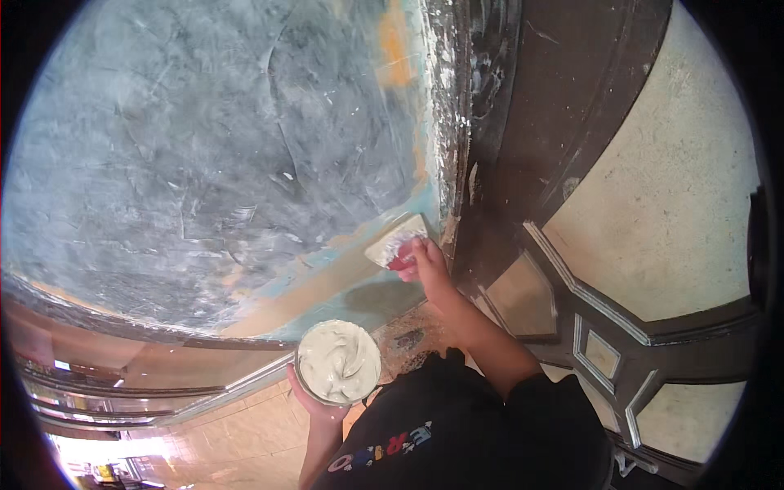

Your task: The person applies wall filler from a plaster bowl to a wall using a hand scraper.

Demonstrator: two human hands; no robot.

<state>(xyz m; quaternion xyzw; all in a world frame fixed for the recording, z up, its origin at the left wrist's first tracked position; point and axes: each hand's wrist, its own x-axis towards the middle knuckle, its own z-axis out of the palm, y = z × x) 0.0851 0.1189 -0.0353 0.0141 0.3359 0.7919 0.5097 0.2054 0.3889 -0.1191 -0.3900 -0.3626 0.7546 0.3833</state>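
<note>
Right hand (426,261) closed on a scraper (398,242), scraper at the lower right of the patchy grey wall (204,147), blade edge facing up-left, long axis slanting lower left to upper right, left hand (314,403) holding a tub (339,403) of pale putty (336,359)

Tub (336,322) partly hides the left hand (319,405)

Right hand (427,263) holds a scraper (394,239) (left hand (317,403), a tub (297,369)).
</note>
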